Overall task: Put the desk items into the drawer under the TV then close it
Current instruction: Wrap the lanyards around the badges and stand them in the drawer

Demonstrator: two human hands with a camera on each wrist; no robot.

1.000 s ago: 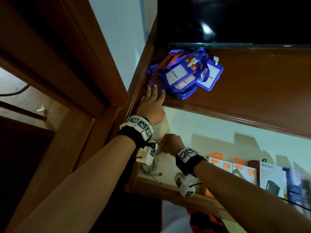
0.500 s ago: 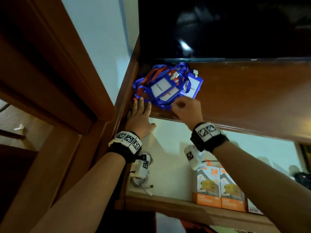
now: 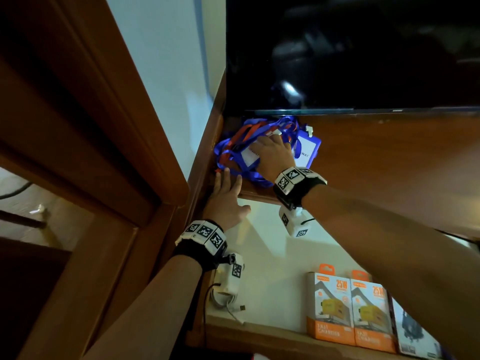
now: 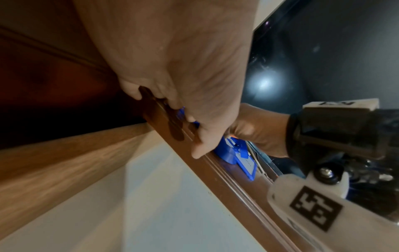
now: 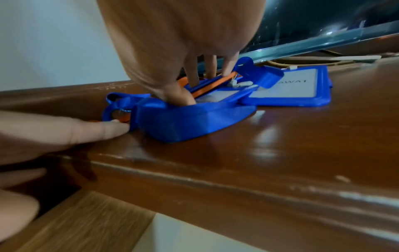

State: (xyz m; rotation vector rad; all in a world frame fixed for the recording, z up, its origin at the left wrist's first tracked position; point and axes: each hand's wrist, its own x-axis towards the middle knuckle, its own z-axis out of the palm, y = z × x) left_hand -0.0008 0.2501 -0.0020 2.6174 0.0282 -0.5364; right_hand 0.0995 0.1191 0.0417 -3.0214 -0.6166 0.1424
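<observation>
Gleaming brown desk point(image 3: 389, 165) under dark TV point(image 3: 350, 53); right hand point(image 3: 272, 154) clutching lanyard pile point(image 3: 233, 154), left hand point(image 3: 226, 201) flat on edge.

Your head camera is looking forward and down from above both forearms, taking in the desk top point(image 3: 389, 162), the TV point(image 3: 350, 53) and the open drawer point(image 3: 272, 255) below. Your left wrist camera is sitting under the left hand point(image 4: 172, 68), tilted and looking along the desk edge, very close. Your right wrist camera is looking low across the desk from just off its edge. All three are sharing the pile of blue badge holders point(image 5: 194, 117) in the desk's corner.
</observation>
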